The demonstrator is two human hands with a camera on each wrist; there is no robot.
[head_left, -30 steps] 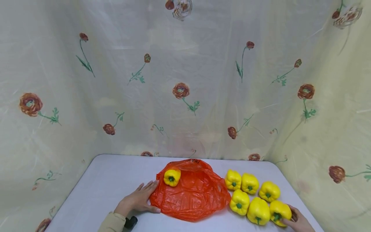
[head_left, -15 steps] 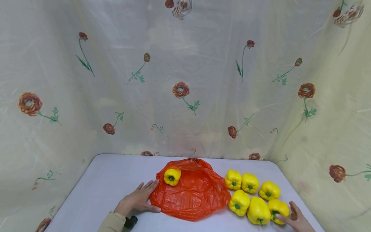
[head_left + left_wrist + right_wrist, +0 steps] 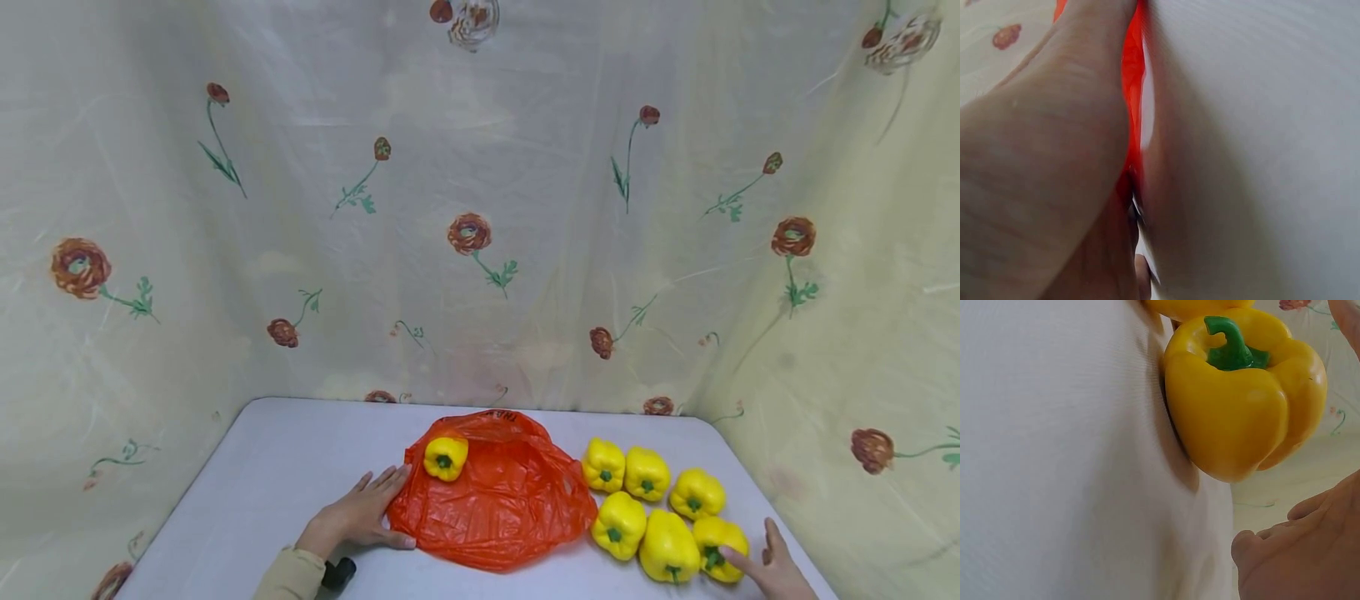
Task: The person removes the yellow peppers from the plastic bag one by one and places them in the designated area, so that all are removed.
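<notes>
A red plastic bag point(image 3: 502, 521) lies spread on the white table, with one yellow bell pepper point(image 3: 446, 459) at its upper left part. My left hand point(image 3: 358, 517) rests flat on the table, fingers and thumb spread against the bag's left edge. At the far right, my right hand point(image 3: 777, 570) is held beside the front right bell pepper point(image 3: 720, 548), fingers apart and holding nothing. In the right wrist view a gap shows between the fingers and that pepper's yellow side point(image 3: 1241, 419); its green stem is visible. The left wrist view shows mostly wrist and tabletop.
Several more yellow bell peppers point(image 3: 670, 547) stand in two close rows right of the bag. The white table point(image 3: 277, 467) stretches left of it. Flower-patterned sheeting point(image 3: 540, 275) hangs behind and at both sides.
My right hand has let go of the front right pepper and drawn its fingers away to the right. That pepper has shifted slightly left. The left hand has stayed still.
</notes>
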